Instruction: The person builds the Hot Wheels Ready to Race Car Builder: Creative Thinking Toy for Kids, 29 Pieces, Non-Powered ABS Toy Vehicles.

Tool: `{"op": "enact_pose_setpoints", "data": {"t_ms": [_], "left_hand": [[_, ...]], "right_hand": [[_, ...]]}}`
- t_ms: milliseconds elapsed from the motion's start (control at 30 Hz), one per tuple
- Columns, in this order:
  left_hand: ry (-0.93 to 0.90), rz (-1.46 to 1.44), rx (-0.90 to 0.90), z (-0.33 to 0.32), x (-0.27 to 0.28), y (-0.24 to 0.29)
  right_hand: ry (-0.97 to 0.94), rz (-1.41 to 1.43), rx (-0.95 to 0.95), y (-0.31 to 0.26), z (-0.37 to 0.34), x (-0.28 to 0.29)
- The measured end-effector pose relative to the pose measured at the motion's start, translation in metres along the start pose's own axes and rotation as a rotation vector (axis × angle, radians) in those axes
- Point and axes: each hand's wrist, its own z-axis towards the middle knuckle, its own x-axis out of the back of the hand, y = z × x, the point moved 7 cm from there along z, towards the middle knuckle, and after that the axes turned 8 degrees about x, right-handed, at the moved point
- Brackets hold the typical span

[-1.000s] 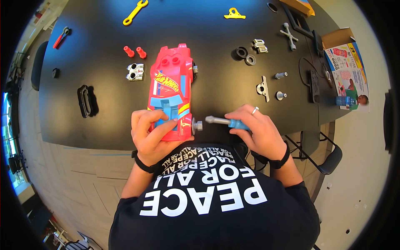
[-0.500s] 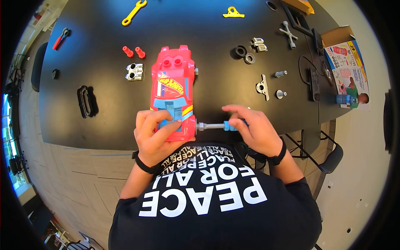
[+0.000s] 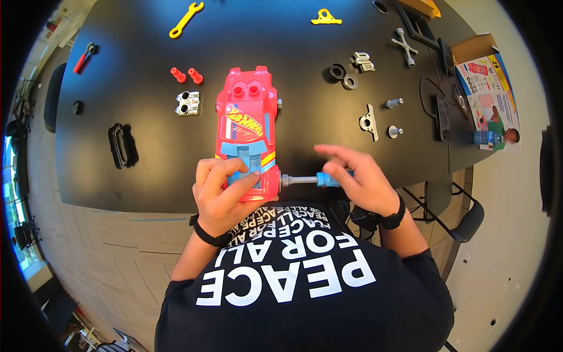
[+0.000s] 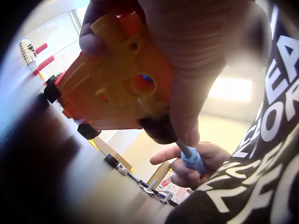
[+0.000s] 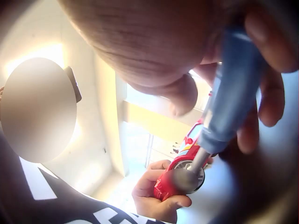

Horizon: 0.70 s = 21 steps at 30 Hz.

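Note:
My left hand (image 3: 218, 188) grips the tail end of a red toy car (image 3: 247, 126), fingers over its blue cockpit. Its orange underside (image 4: 110, 95) shows in the left wrist view, the thumb lying beside a black wheel (image 4: 159, 128). In my right hand (image 3: 368, 183) is a toy screwdriver (image 3: 302, 180) with a blue handle (image 5: 236, 88). The index finger stands out straight while other fingers curl round the handle. The screwdriver's tip meets a grey bolt (image 3: 285, 180) at the rear wheel. Another bolt (image 3: 280, 104) sticks out at the front wheel.
Left of the car lie two red pegs (image 3: 194, 76), a silver engine piece (image 3: 187, 104) and a black frame (image 3: 118, 146). Rightward are black tyres (image 3: 336, 73), a silver bracket (image 3: 368, 123) and loose bolts (image 3: 394, 103). A yellow wrench (image 3: 186, 20) lies farther back.
The screwdriver has moved left from beside the car onto the rear wheel's bolt. My right index finger has straightened. The car has shifted slightly right and turned a little in my left hand.

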Motion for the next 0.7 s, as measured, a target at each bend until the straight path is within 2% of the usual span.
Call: {"op": "enact_pose_setpoints", "data": {"t_ms": [33,100,133,200,233,300,333,400,533,600,633,700], "left_hand": [[-0.001,-0.001,-0.001,0.0,0.0,0.0],[-0.003,-0.002,-0.002,0.0,0.0,0.001],[-0.003,0.001,-0.001,0.0,0.0,0.001],[-0.005,0.001,-0.003,-0.001,-0.001,0.002],[-0.009,-0.002,-0.002,-0.001,-0.001,0.001],[-0.012,-0.004,0.0,-0.001,-0.002,0.0],[-0.01,-0.005,-0.002,-0.001,-0.002,0.001],[-0.01,-0.008,-0.004,-0.001,-0.002,0.001],[-0.01,-0.007,-0.004,-0.001,-0.002,0.001],[-0.011,-0.009,-0.003,-0.001,-0.001,0.001],[-0.013,-0.009,-0.004,-0.001,-0.001,0.001],[-0.017,-0.013,-0.011,-0.001,-0.001,0.002]], "right_hand": [[0.001,0.001,-0.001,-0.003,0.0,-0.001],[0.045,-0.108,0.17,-0.026,0.001,-0.001],[0.046,-0.107,0.168,-0.025,0.002,-0.001],[0.007,0.08,-0.123,-0.003,0.001,-0.004],[0.009,0.08,-0.124,-0.003,0.0,-0.006],[0.098,-0.258,0.262,-0.031,0.002,-0.002],[0.097,-0.258,0.262,-0.031,0.003,0.0],[-0.145,-0.026,-0.095,-0.005,0.003,-0.009],[-0.095,-0.007,-0.005,-0.014,0.002,-0.013],[-0.066,-0.111,0.135,-0.023,0.003,-0.011],[-0.064,-0.111,0.134,-0.022,0.004,-0.011],[-0.17,0.248,-0.239,0.002,0.0,-0.023]]}}
